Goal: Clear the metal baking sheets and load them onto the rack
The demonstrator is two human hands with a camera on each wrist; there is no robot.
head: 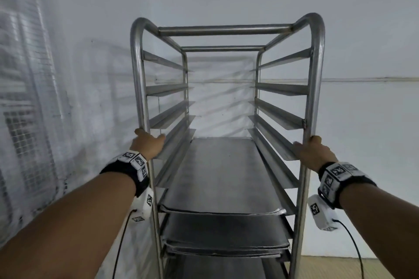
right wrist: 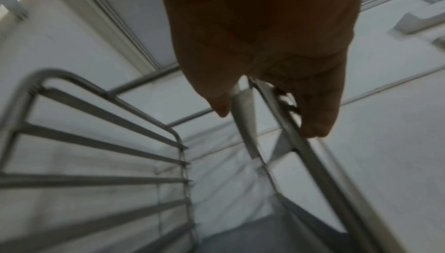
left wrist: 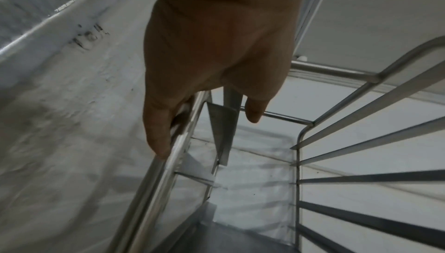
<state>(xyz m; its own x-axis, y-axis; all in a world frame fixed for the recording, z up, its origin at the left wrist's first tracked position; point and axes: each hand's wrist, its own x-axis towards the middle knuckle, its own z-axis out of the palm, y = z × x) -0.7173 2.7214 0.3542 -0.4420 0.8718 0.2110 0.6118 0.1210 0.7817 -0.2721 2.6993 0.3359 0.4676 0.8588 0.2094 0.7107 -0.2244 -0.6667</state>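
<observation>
A tall steel tray rack (head: 137,79) stands in front of me against a white wall. My left hand (head: 148,142) grips its front left upright, thumb on the inner side. My right hand (head: 314,149) grips the front right upright (head: 315,88). In the left wrist view the left hand (left wrist: 211,63) wraps the left post (left wrist: 154,181); in the right wrist view the right hand (right wrist: 272,47) wraps the right post (right wrist: 320,171). Several metal baking sheets (head: 224,179) lie on the rack's lower runners, with more sheets (head: 226,231) stacked beneath. The upper runners (head: 281,88) hold nothing.
A white wall (head: 362,52) stands close behind the rack. A mesh screen or window (head: 20,97) runs along the left side. Light flooring (head: 340,267) shows at the lower right. Black cables (head: 353,242) hang from both wrist cameras.
</observation>
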